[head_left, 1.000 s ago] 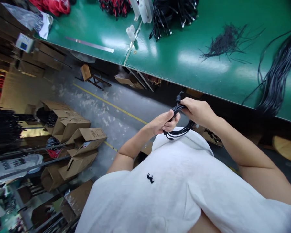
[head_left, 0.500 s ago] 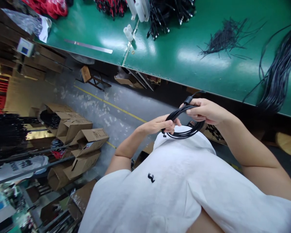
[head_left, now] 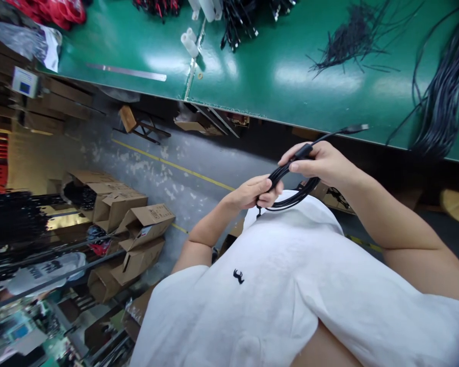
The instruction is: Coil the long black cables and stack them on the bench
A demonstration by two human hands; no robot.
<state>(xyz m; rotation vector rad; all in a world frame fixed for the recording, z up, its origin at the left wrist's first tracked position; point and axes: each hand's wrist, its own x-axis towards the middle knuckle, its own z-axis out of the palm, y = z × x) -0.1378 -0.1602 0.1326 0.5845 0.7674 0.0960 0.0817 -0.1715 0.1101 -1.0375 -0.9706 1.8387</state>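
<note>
A coiled black cable (head_left: 304, 192) is held between both hands, just in front of my white shirt and off the table's near edge. My left hand (head_left: 258, 192) is closed around the coil's left side, where a short dark end pokes out below the fingers. On the upper right of the coil, my right hand (head_left: 315, 162) pinches it next to a thick black cylinder (head_left: 303, 151) on the cable. A cable end with a plug (head_left: 355, 129) sticks out past the right hand toward the table.
The green table (head_left: 252, 92) runs across the top. It carries a pile of thin black ties (head_left: 348, 41), a bundle of black cables (head_left: 441, 97), a metal ruler (head_left: 128, 72) and white cylinders (head_left: 190, 43). Cardboard boxes (head_left: 149, 219) and a stool (head_left: 129, 120) stand on the floor.
The right hand has shifted slightly up along the coil, and the plug end now points out toward the table. The left hand stays closed on the coil. The camera view has turned a little.
</note>
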